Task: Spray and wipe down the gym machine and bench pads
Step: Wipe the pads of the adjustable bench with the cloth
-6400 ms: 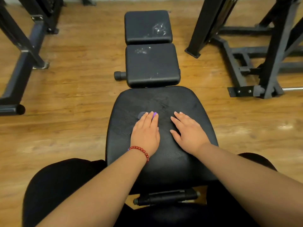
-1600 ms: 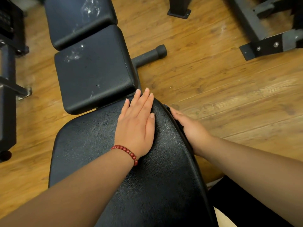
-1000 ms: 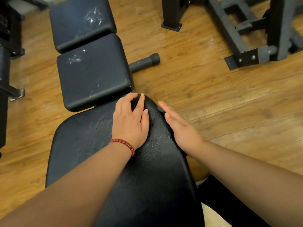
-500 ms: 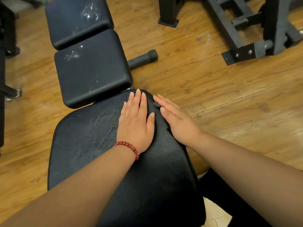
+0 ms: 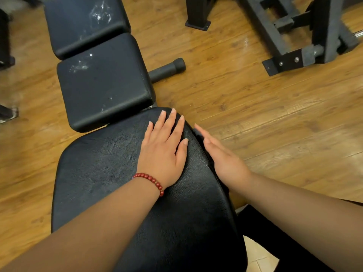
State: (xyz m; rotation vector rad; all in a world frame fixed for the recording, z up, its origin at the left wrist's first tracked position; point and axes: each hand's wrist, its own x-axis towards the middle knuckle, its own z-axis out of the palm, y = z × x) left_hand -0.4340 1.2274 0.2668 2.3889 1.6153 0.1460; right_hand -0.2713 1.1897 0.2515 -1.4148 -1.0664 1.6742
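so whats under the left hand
The left hand lies flat on the black seat pad; only pad shows around it. Anything beneath the palm, such as a cloth, is covered.

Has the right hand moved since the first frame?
Yes: the right hand went from the top of the seat pad to its right side edge, fingers straight.

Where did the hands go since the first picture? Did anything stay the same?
The left hand slid from the middle of the big black textured seat pad to its far right corner, lying flat. The right hand left the top and now presses the pad's right side. The white spray marks on the two smaller black pads are unwiped, as before.
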